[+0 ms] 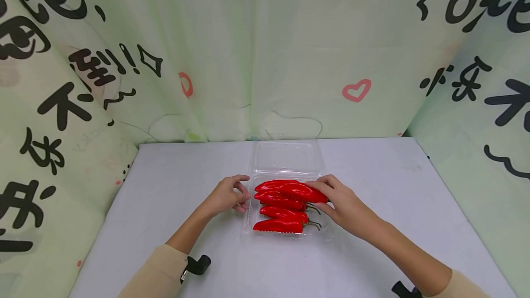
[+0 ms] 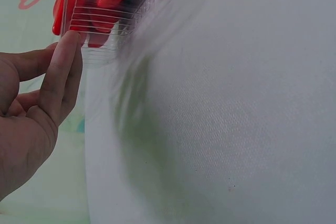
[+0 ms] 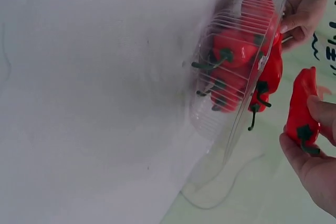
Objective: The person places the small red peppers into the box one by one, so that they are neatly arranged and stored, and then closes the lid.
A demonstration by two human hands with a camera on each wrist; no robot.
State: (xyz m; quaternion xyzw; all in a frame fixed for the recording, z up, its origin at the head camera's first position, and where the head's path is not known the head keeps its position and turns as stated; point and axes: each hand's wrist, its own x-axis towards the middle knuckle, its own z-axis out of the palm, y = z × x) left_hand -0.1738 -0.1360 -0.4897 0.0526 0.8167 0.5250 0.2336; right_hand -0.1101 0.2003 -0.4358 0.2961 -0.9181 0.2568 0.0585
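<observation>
My right hand [image 1: 341,199] pinches a red chili pepper [image 3: 303,106] between thumb and fingers, its green stem end towards the palm. The pepper is held above the open clear plastic clamshell box [image 3: 233,129]. Several more red peppers [image 1: 283,225] lie side by side in the box, their green stems pointing right, some on top of others. At the box's left rim is my left hand [image 1: 227,194], its fingertips touching the edge. In the left wrist view, the fingers [image 2: 60,72] are fairly straight against the box's ribbed wall.
The box's clear lid [image 1: 287,156] is folded back towards the rear of the table. A white table [image 1: 372,174] carries the box. Pale green curtains with black lettering [image 1: 310,59] stand behind and on both sides.
</observation>
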